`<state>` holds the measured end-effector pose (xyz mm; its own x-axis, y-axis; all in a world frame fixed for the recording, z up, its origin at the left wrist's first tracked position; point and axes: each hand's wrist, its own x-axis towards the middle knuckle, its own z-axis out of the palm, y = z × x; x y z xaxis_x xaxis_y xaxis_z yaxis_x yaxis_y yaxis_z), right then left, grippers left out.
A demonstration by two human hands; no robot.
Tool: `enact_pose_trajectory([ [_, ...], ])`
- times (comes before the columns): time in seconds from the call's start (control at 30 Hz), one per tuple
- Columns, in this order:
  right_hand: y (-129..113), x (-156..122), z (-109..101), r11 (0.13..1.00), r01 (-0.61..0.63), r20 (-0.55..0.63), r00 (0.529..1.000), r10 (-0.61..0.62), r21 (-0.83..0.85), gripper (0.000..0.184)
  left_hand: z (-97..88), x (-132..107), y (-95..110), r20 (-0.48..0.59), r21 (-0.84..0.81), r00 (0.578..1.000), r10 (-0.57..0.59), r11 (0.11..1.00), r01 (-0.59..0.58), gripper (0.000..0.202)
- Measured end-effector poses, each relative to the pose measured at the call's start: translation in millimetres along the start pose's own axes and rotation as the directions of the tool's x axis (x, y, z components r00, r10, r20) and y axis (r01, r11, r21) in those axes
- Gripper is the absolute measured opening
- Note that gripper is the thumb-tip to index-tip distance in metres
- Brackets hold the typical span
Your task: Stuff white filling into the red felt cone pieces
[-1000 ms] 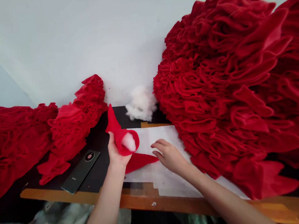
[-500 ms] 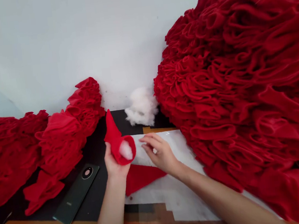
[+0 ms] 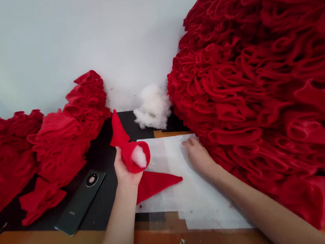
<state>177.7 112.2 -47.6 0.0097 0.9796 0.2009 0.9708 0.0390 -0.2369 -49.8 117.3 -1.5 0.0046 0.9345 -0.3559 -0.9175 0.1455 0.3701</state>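
My left hand point(image 3: 124, 169) is closed around a red felt cone point(image 3: 125, 145), its point up and away from me and white stuffing showing in its open mouth. My right hand point(image 3: 197, 155) rests palm down on the white sheet point(image 3: 194, 196), fingers together and slightly curled, close to the foot of the big heap of red cones point(image 3: 264, 87). Whether anything lies under those fingers is hidden. A flat empty red cone point(image 3: 154, 183) lies on the sheet just below my left hand.
A tuft of white stuffing point(image 3: 152, 106) sits against the wall. A lower pile of red cones point(image 3: 44, 143) spreads along the left. A dark phone point(image 3: 80, 202) lies on the black mat near the wooden table edge point(image 3: 164, 239).
My right hand has slid rightward along the sheet, away from the held cone toward the big red heap. The left hand keeps its hold; the view shifted a little.
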Motion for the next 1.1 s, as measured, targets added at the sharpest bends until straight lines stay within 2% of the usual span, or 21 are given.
enact_pose_trajectory([
  [0.07,-11.7,-7.2,-14.4,0.973,0.099,-0.106,0.991,-0.079,0.207,0.033,-0.4,0.8,-2.2,-0.003,0.004,1.0,-0.011,1.0,0.011,0.033],
  [0.1,-21.4,-12.7,-22.0,0.912,0.175,-0.176,0.978,-0.116,0.372,0.028,-0.5,1.0,-3.3,0.0,0.009,1.0,-0.011,1.0,0.011,0.033],
  [0.17,-46.9,-25.6,-33.8,0.662,0.317,-0.293,0.944,-0.152,0.679,0.021,-0.4,1.0,-5.5,0.01,0.025,1.0,0.001,1.0,-0.001,0.034],
  [0.2,-61.4,-31.5,-36.4,0.551,0.342,-0.312,0.938,-0.151,0.761,0.021,-0.3,0.7,-6.6,0.016,0.039,1.0,0.002,0.999,-0.002,0.036],
  [0.23,-75.7,-36.1,-36.4,0.497,0.352,-0.323,0.935,-0.148,0.793,0.022,-0.3,0.2,-7.5,0.022,0.054,1.0,-0.002,0.999,0.0,0.039],
  [0.27,-88.9,-38.9,-33.9,0.489,0.366,-0.345,0.929,-0.136,0.792,0.022,-0.3,-0.6,-8.3,0.023,0.068,1.0,-0.013,0.998,0.012,0.043],
  [0.33,-109.3,-39.2,-23.5,0.542,0.437,-0.438,0.889,-0.137,0.718,0.024,-0.4,-2.7,-9.3,0.015,0.074,0.999,-0.032,0.997,0.031,0.045],
  [0.43,-121.2,-32.2,-7.2,0.694,0.57,-0.581,0.77,-0.263,0.44,0.026,-0.3,-6.5,-10.7,0.0,0.048,0.999,-0.042,0.998,0.042,0.041],
  [0.5,-120.8,-27.8,-3.0,0.759,0.619,-0.579,0.7,-0.417,0.202,0.02,-0.5,-8.5,-12.6,0.002,0.037,0.999,-0.053,0.998,0.053,0.041],
  [0.57,-119.2,-25.4,-3.5,0.741,0.67,-0.506,0.655,-0.561,0.045,0.017,-1.7,-9.4,-16.2,0.052,0.03,0.995,-0.087,0.996,0.086,0.042],
  [0.6,-119.0,-24.6,-4.4,0.72,0.693,-0.478,0.641,-0.6,0.026,0.018,-2.7,-9.4,-18.7,0.106,0.025,0.988,-0.109,0.994,0.107,0.042],
  [0.63,-119.6,-23.9,-5.2,0.712,0.701,-0.469,0.643,-0.605,0.043,0.019,-3.8,-9.1,-21.5,0.167,0.026,0.976,-0.139,0.99,0.137,0.042],
  [0.7,-121.8,-22.6,-5.7,0.74,0.658,-0.477,0.7,-0.531,0.142,0.023,-6.0,-8.1,-26.8,0.262,0.027,0.945,-0.194,0.981,0.194,0.042],
  [0.77,-123.0,-22.5,-5.6,0.777,0.585,-0.472,0.766,-0.436,0.232,0.023,-7.1,-7.4,-29.6,0.246,0.029,0.946,-0.209,0.978,0.208,0.04],
  [0.8,-122.3,-23.5,-5.9,0.767,0.583,-0.466,0.775,-0.427,0.269,0.02,-7.0,-7.4,-29.5,0.201,0.028,0.96,-0.194,0.981,0.193,0.039],
  [0.87,-117.1,-28.2,-7.4,0.687,0.644,-0.473,0.747,-0.467,0.338,0.022,-5.7,-8.1,-26.4,0.106,0.037,0.983,-0.15,0.988,0.147,0.038],
  [0.93,-108.3,-35.8,-9.4,0.6,0.703,-0.516,0.701,-0.492,0.382,0.035,-3.6,-9.5,-21.8,0.071,0.059,0.988,-0.134,0.99,0.13,0.04],
  [1.0,-99.4,-43.8,-10.6,0.593,0.712,-0.568,0.683,-0.459,0.376,0.039,-1.7,-11.2,-18.6,0.087,0.058,0.986,-0.144,0.989,0.139,0.042],
  [1.1,-95.1,-50.0,-10.2,0.618,0.696,-0.599,0.684,-0.417,0.365,0.033,-0.5,-13.9,-19.7,0.09,0.014,0.988,-0.124,0.992,0.123,0.04],
])
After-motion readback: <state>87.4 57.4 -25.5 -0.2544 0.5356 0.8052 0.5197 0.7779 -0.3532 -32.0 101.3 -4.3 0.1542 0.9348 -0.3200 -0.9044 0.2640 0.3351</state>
